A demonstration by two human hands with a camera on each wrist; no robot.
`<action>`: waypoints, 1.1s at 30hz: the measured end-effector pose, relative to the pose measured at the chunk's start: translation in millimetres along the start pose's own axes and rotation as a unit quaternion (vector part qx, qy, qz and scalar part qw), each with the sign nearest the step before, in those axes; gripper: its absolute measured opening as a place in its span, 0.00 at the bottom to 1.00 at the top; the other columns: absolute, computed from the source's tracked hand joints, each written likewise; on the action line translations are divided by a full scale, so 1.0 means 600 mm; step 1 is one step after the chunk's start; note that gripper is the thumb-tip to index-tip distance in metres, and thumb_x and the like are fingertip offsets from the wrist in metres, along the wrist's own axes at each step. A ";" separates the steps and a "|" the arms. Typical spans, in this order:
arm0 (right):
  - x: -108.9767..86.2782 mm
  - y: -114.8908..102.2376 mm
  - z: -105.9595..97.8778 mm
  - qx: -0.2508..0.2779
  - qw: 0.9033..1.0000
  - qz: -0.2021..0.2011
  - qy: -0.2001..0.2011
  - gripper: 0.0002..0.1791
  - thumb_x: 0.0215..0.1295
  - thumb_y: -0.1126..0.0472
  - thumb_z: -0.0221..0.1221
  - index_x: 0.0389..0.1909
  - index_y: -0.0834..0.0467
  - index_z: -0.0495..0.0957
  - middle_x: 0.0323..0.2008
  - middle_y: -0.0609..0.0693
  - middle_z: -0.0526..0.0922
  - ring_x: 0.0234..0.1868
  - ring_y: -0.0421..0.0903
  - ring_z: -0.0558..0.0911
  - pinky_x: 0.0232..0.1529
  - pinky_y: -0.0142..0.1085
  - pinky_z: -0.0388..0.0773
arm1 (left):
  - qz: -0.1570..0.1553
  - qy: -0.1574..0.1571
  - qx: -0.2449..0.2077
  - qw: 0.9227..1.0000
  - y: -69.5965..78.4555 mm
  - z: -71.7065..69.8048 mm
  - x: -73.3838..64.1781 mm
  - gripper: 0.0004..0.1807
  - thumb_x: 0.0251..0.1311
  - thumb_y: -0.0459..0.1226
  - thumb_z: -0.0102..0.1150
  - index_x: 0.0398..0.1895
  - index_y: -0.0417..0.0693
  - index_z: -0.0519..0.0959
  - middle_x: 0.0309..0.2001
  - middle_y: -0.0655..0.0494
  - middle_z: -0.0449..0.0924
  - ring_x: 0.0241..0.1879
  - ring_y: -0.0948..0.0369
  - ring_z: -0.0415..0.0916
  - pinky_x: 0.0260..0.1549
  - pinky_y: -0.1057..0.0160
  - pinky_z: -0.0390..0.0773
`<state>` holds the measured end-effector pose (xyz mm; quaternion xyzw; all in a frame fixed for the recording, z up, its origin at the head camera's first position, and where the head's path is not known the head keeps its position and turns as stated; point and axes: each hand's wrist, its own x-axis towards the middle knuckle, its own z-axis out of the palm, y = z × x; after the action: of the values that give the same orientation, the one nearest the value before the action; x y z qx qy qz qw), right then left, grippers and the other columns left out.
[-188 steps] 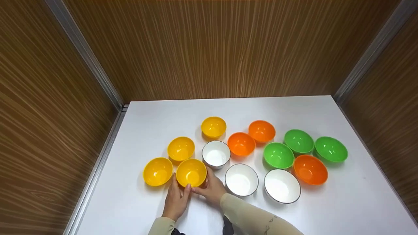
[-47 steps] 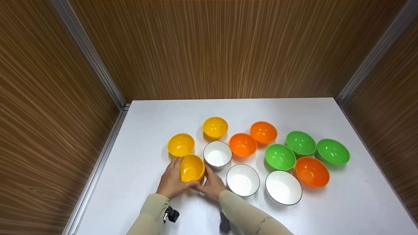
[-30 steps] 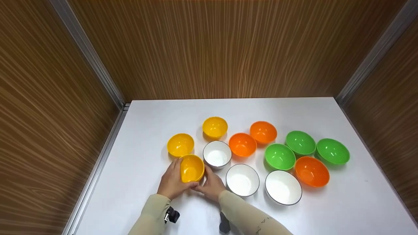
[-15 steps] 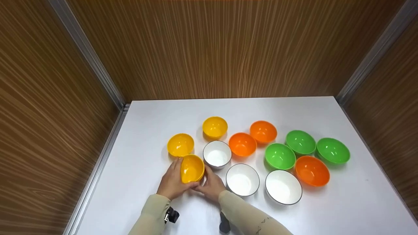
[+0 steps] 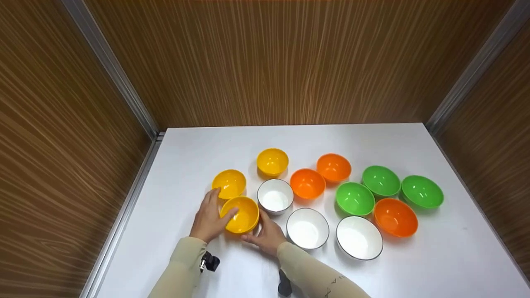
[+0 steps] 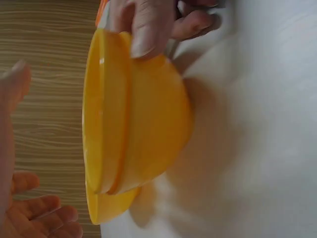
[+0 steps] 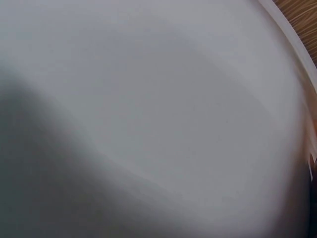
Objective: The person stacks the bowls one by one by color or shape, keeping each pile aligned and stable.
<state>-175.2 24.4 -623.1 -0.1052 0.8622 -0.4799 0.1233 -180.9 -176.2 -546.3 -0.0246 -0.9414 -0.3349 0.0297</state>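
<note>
Two nested yellow bowls sit at the front left of the group; the left wrist view shows both rims of this stack. My right hand holds the stack from the right, with its thumb against the lower bowl's outside. Beside the stack's left side is my left hand, thumb and fingers spread; in the left wrist view its fingers stand apart from the bowls. Just behind lies another yellow bowl, close to the left fingertips. A blurred pale surface fills most of the right wrist view.
Farther back stands a yellow bowl. White bowls, orange bowls and green bowls spread rightward across the white table. One white bowl is close to the right hand. Wood-patterned panels enclose the table.
Around six seconds ago the two nested bowls stood side by side. In the last half second my left hand has let go and moved left, while my right hand has stayed on the stack.
</note>
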 end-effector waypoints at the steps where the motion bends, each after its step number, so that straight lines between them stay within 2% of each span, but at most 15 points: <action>1: 0.000 0.000 0.000 0.000 1.000 0.000 0.001 0.58 0.45 0.38 0.71 0.74 0.52 0.52 0.71 0.50 0.62 0.52 0.44 0.72 0.62 0.44 0.70 | -0.003 0.005 -0.006 1.000 -0.002 -0.005 0.006 0.46 0.59 0.59 0.59 0.72 0.42 0.57 0.71 0.43 0.56 0.68 0.47 0.58 0.67 0.46 0.60; 8: 0.001 0.003 0.000 0.014 1.000 0.002 0.003 0.58 0.43 0.39 0.72 0.73 0.52 0.54 0.70 0.49 0.64 0.65 0.46 0.68 0.68 0.46 0.62 | -0.055 0.034 -0.071 0.995 -0.019 -0.034 0.042 0.38 0.65 0.52 0.55 0.70 0.40 0.58 0.62 0.42 0.65 0.59 0.49 0.68 0.58 0.49 0.72; 13: 0.001 0.003 -0.001 0.024 1.000 0.010 0.002 0.59 0.43 0.39 0.73 0.74 0.52 0.53 0.71 0.49 0.63 0.60 0.44 0.70 0.66 0.45 0.65 | -0.089 0.045 -0.112 0.989 -0.031 -0.038 0.069 0.35 0.66 0.49 0.55 0.68 0.37 0.60 0.55 0.40 0.71 0.52 0.49 0.72 0.52 0.52 0.75; 16: 0.002 0.005 -0.002 0.025 1.000 0.003 0.001 0.58 0.44 0.39 0.72 0.74 0.53 0.53 0.70 0.49 0.63 0.56 0.44 0.71 0.63 0.44 0.68 | -0.107 0.044 -0.120 0.986 -0.038 -0.035 0.084 0.34 0.67 0.49 0.53 0.67 0.36 0.60 0.52 0.39 0.73 0.50 0.48 0.73 0.50 0.51 0.76; 20: 0.002 0.007 -0.002 0.024 1.000 -0.007 -0.001 0.58 0.45 0.41 0.72 0.74 0.53 0.53 0.70 0.49 0.63 0.57 0.44 0.71 0.63 0.44 0.69 | -0.134 0.025 -0.119 0.984 -0.048 -0.031 0.100 0.34 0.68 0.50 0.51 0.67 0.34 0.60 0.50 0.39 0.75 0.50 0.48 0.74 0.52 0.51 0.75; 22: 0.001 0.007 -0.002 0.028 1.000 -0.008 -0.002 0.57 0.46 0.41 0.73 0.74 0.53 0.53 0.71 0.49 0.62 0.61 0.44 0.70 0.65 0.44 0.66 | -0.151 0.011 -0.120 0.981 -0.051 -0.030 0.107 0.34 0.68 0.50 0.49 0.68 0.34 0.59 0.52 0.39 0.75 0.51 0.48 0.73 0.54 0.51 0.74; 27: -0.001 0.004 -0.001 0.041 0.999 -0.005 -0.003 0.58 0.45 0.42 0.73 0.74 0.53 0.53 0.71 0.49 0.61 0.68 0.46 0.64 0.70 0.46 0.59 | -0.202 -0.028 -0.135 0.970 -0.059 -0.031 0.119 0.35 0.70 0.53 0.44 0.70 0.37 0.57 0.57 0.37 0.71 0.54 0.48 0.72 0.57 0.50 0.72; 33: -0.001 0.003 -0.002 0.049 0.999 0.000 -0.008 0.59 0.44 0.41 0.73 0.74 0.53 0.52 0.71 0.49 0.61 0.65 0.44 0.67 0.67 0.44 0.64 | -0.229 -0.069 -0.143 0.960 -0.071 -0.029 0.123 0.36 0.71 0.54 0.41 0.70 0.35 0.56 0.56 0.37 0.72 0.49 0.50 0.76 0.53 0.53 0.76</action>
<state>-175.3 26.1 -624.0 -0.1026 0.8365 -0.5211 0.1348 -256.6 -218.2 -554.6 0.1648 -0.8638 -0.4617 -0.1165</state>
